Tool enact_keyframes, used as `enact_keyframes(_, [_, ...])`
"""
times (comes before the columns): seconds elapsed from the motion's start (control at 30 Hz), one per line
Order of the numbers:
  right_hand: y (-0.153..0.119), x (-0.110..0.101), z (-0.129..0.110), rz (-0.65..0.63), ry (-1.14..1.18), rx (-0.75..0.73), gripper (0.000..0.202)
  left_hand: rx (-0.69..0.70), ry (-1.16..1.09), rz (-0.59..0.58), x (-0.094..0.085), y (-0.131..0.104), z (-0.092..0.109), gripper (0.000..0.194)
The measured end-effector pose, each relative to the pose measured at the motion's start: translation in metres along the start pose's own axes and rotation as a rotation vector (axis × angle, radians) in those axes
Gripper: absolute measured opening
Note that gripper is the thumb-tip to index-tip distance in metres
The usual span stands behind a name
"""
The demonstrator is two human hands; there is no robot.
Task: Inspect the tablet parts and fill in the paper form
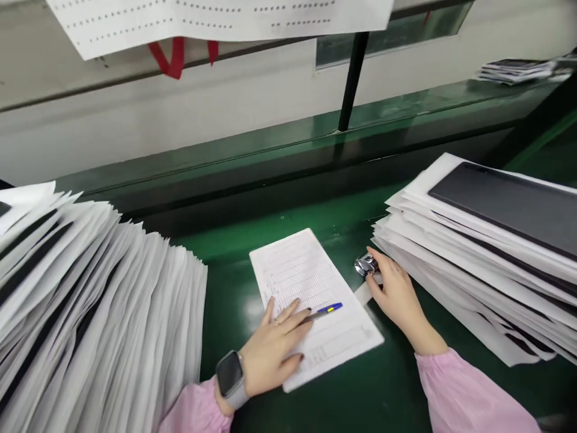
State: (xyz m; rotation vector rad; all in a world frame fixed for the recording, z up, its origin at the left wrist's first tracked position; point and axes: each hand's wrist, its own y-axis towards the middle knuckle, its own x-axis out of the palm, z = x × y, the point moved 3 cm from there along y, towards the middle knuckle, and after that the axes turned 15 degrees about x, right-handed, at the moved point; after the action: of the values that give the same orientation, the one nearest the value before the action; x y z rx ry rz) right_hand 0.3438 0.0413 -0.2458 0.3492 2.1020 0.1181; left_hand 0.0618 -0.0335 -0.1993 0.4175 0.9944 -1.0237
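A printed form pad [306,270] lies at an angle on the green table [234,307]. My left hand [277,346] rests on its lower left part, fingers spread, with a watch on the wrist. Beside those fingertips a blue pen [331,308] lies across the sheet; its near end is partly hidden by the fingers. To the right of the pad, my right hand [392,285] grips a small shiny metal object [366,264] between thumb and fingers. A pale strip [364,293] shows between that hand and the pad's edge.
Tall piles of white sheets with dark panels stand on the left [135,300] and on the right [433,222]. A green ledge [279,138] with a dark post [354,81] runs behind. A printed sheet [225,21] hangs at the top. Papers [516,70] lie on the far right ledge.
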Motion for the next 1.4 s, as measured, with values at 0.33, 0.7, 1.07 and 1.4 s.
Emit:
enact_keyframes(0.33, [-0.001, 0.001, 0.0, -0.033, -0.014, 0.006, 0.055, -0.448, 0.233, 0.419, 0.013, -0.025, -0.013, 0.05])
enact_keyframes(0.7, [-0.002, 0.003, 0.002, -0.06, -0.005, 0.058, 0.056, -0.2, 0.175, 0.321, 0.009, -0.04, -0.036, 0.048])
enact_keyframes(1.07, [-0.037, -0.012, -0.063, 0.311, 0.047, -0.391, 0.047, -0.135, 0.168, 0.845, 0.0, -0.044, -0.002, 0.041])
enact_keyframes(1.4, [-0.087, 0.029, -0.142, -0.435, 0.601, -0.434, 0.018, 0.268, 0.064, 0.807, 0.015, -0.037, 0.026, 0.053])
